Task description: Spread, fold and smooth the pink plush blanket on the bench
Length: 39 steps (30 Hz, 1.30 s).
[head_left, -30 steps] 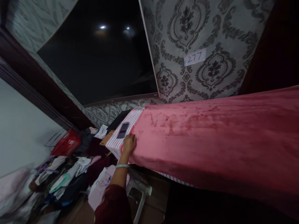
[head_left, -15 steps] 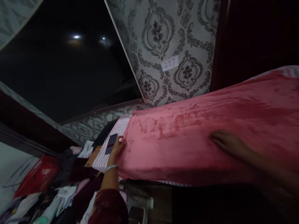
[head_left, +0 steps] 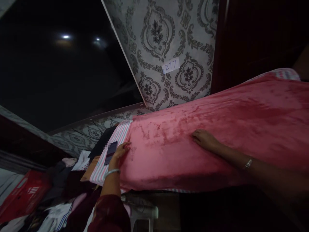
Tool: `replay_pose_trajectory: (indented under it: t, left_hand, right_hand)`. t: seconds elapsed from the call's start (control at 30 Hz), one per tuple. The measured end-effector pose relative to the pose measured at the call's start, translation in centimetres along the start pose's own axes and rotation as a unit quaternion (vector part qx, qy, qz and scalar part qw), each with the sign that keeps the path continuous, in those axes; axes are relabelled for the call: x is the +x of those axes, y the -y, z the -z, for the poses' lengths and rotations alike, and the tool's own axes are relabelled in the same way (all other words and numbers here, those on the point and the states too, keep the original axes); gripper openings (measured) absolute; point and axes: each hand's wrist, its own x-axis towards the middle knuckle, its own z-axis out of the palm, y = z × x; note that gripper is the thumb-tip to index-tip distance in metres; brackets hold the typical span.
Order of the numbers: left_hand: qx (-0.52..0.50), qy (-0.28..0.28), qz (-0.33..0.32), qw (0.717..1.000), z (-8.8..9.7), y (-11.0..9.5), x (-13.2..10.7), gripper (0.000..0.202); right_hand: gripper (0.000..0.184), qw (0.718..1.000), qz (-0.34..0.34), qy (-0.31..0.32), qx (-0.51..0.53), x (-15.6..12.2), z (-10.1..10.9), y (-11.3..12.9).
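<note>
Head view: a pink plush cloth point(head_left: 217, 129) lay spread along the striped pad point(head_left: 120, 133) of a long board in front of the patterned wall. The left hand point(head_left: 120, 150) rested with slack, uncurled fingers on the cloth's left end, just beside a dark phone point(head_left: 110, 149). The right hand point(head_left: 205, 139) lay flat, palm down, at mid-cloth, gripping nothing. The cloth looked soft, limp and fairly light, with a nap likely to slide. Its hems and corners seemed the best places to pinch.
</note>
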Motion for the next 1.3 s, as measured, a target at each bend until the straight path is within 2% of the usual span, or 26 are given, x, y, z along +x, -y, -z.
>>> replay_pose_trajectory:
  t: [0.17, 0.37, 0.53, 0.7, 0.87, 0.93, 1.0, 1.1, 1.2, 1.3]
  left_hand:
    - [0.020, 0.006, -0.018, 1.000, 0.3, 0.6, 0.3, 0.041]
    - [0.085, 0.020, -0.041, 0.995, 1.0, 0.7, 1.4, 0.037]
    - [0.147, 0.004, -0.055, 0.988, 1.0, 0.8, 1.8, 0.032]
    - [0.173, -0.074, -0.069, 0.980, 1.2, 0.4, 1.3, 0.012]
    - [0.141, -0.185, -0.085, 0.969, 2.4, 0.1, 0.5, 0.012]
    - [0.122, -0.221, -0.089, 0.964, 3.0, 0.1, 0.3, 0.014]
    - [0.107, -0.249, -0.093, 0.958, 3.5, 0.1, 0.1, 0.015]
    - [0.079, -0.290, -0.127, 0.945, 4.0, -0.2, 0.2, 0.015]
    - [0.043, -0.300, -0.186, 0.935, 4.3, -0.7, 0.5, 0.013]
    - [0.055, -0.286, -0.188, 0.938, 4.5, -1.1, 0.7, 0.013]
  right_hand:
    - [0.026, 0.999, -0.031, 0.001, -0.006, 0.5, 0.4, 0.7]
    - [0.026, 0.998, -0.058, -0.009, 0.004, 0.9, -0.2, 1.2]
    - [0.032, 0.998, -0.061, -0.019, 0.010, 1.1, -0.7, 1.3]
    - [0.021, 0.998, -0.063, 0.003, 0.006, 1.4, -0.7, 2.0]
    - [0.019, 0.999, -0.052, 0.008, 0.013, 1.4, -0.4, 2.5]
    - [0.021, 0.998, -0.049, -0.013, 0.029, 1.2, -0.3, 2.2]
    - [0.031, 0.998, -0.037, -0.041, 0.037, 0.9, -0.3, 1.9]
    - [0.043, 0.998, -0.005, -0.058, 0.037, 0.8, -0.4, 1.8]
    - [0.033, 0.998, -0.007, -0.048, 0.031, 1.0, -0.6, 2.4]
    - [0.014, 0.999, -0.014, -0.040, 0.020, 1.2, -0.9, 3.3]
